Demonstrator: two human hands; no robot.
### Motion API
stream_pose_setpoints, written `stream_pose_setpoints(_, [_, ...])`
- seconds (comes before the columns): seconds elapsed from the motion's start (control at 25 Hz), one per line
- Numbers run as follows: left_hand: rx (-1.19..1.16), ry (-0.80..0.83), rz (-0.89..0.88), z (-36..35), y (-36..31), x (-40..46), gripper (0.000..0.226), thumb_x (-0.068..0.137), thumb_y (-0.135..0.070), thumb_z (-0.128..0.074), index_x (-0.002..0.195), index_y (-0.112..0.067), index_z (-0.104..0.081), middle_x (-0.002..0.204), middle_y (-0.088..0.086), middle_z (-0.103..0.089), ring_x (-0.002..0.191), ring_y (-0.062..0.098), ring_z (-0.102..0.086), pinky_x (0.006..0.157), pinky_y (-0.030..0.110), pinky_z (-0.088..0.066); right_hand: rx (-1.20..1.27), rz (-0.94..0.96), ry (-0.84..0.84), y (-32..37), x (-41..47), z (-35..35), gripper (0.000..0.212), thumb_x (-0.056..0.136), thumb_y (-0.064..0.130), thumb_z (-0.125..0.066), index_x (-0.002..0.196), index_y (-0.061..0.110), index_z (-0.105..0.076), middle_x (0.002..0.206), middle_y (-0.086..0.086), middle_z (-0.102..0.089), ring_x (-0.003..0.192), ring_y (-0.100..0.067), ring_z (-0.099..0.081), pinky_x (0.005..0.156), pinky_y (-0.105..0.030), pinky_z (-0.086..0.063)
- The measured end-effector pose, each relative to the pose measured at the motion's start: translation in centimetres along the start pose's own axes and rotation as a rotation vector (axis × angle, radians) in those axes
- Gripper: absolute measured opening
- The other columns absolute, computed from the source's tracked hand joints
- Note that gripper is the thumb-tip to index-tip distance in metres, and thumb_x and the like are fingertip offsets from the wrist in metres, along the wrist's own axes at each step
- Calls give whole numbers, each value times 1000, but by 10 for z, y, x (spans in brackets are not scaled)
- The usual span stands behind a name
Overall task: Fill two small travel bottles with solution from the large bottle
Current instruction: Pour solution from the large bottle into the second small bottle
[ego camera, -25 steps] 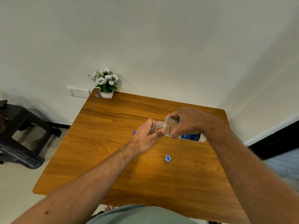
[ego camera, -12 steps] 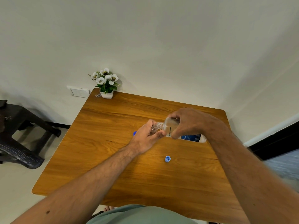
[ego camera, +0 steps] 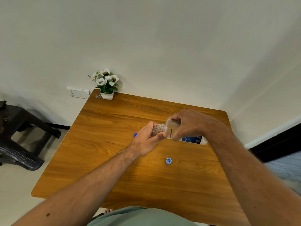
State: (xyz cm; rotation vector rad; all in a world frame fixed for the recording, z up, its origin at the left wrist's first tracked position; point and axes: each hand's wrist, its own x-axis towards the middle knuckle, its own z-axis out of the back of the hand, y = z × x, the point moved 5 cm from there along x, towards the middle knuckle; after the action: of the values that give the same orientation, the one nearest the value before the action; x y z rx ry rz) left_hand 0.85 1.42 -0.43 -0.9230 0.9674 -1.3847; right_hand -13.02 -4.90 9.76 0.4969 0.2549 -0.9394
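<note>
Two hands engaged: my right hand [ego camera: 189, 123] grips the large bottle [ego camera: 175, 130], tilted leftward, mouth at the small bottle pinched in my left hand [ego camera: 149, 137].

A wooden table [ego camera: 104, 144] stands against pale walls [ego camera: 162, 46], a dark chair [ego camera: 21, 136] beside it.

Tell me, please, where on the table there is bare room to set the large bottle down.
Bare wood lies along the near edge of the table, below the light blue cap, and across the far left between the flower pot and the left hand. It is crowded mid-table, where both hands meet at the large bottle, held by the right hand.
</note>
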Motion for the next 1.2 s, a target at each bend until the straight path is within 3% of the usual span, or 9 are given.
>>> stream_pose_setpoints(0.28, [-8, 2, 4, -2, 6, 2, 92, 60, -98, -45, 105, -18, -52, 79, -4, -55, 64, 9, -44, 50, 22, -37, 10, -4, 4, -2, 2, -3, 70, 72, 40, -81, 136, 25, -56, 99, 8, -63, 82, -10, -65, 67, -21, -53])
stream_pose_setpoints(0.44, [-118, 26, 23, -1, 10, 2, 82, 67, -89, -56, 109, -18, -52, 86, 0, -58, 71, 12, -45, 55, 23, -38, 65, 18, -40, -5, 1, -7, 68, 72, 38, -82, 134, 28, -56, 91, 17, -57, 79, -7, -62, 64, -18, -47])
stream_pose_setpoints(0.56, [-204, 63, 7, -1, 15, -2, 57, 80, -68, -63, 110, -21, -51, 87, -9, -58, 77, 10, -48, 66, 28, -41, 98, 61, -80, -6, 0, -12, 68, 72, 37, -82, 134, 29, -56, 91, 20, -56, 78, -4, -60, 63, -15, -42])
stream_pose_setpoints(0.68, [-182, 76, 7, 0, 14, -2, 26, 80, -30, -57, 104, -21, -49, 88, -7, -51, 81, 10, -47, 72, 34, -44, 161, 72, -114, -11, -1, -17, 70, 73, 34, -82, 137, 29, -54, 98, 19, -56, 83, -5, -60, 66, -16, -44])
stream_pose_setpoints(0.84, [-181, 75, 40, 0, 17, 2, 39, 69, -6, -53, 102, -25, -49, 91, -5, -53, 80, 18, -47, 66, 46, -44, 213, 107, -149, -17, 0, -23, 72, 74, 34, -83, 139, 30, -53, 111, 11, -61, 92, -5, -60, 72, -18, -47])
stream_pose_setpoints(0.92, [-158, 69, 46, -2, 23, 4, 40, 76, -1, -53, 103, -29, -50, 92, -11, -58, 78, 20, -50, 62, 54, -46, 255, 113, -166, -21, 2, -27, 72, 74, 32, -83, 139, 31, -53, 112, 13, -60, 92, -4, -60, 72, -18, -47])
stream_pose_setpoints(1.0, [-135, 42, 62, -4, 26, 6, 36, 87, 0, -54, 108, -29, -50, 96, -10, -61, 83, 18, -54, 71, 57, -50, 296, 111, -185, -27, 4, -33, 73, 73, 32, -84, 139, 32, -51, 113, 13, -60, 92, -4, -60, 73, -19, -48])
stream_pose_setpoints(1.08, [-118, 10, 74, -7, 25, 7, 31, 95, -2, -53, 112, -27, -50, 103, -3, -62, 91, 14, -56, 82, 49, -52, 366, 96, -219, -33, 6, -41, 73, 73, 31, -84, 139, 32, -52, 114, 12, -59, 93, -4, -58, 73, -18, -46])
stream_pose_setpoints(1.2, [-74, -12, 97, -9, 24, 4, 29, 99, -5, -52, 117, -27, -49, 116, -3, -60, 108, 5, -55, 91, 24, -48, 553, 62, -299, -44, 9, -54, 74, 74, 26, -86, 140, 29, -52, 124, 9, -59, 100, -4, -57, 79, -19, -48])
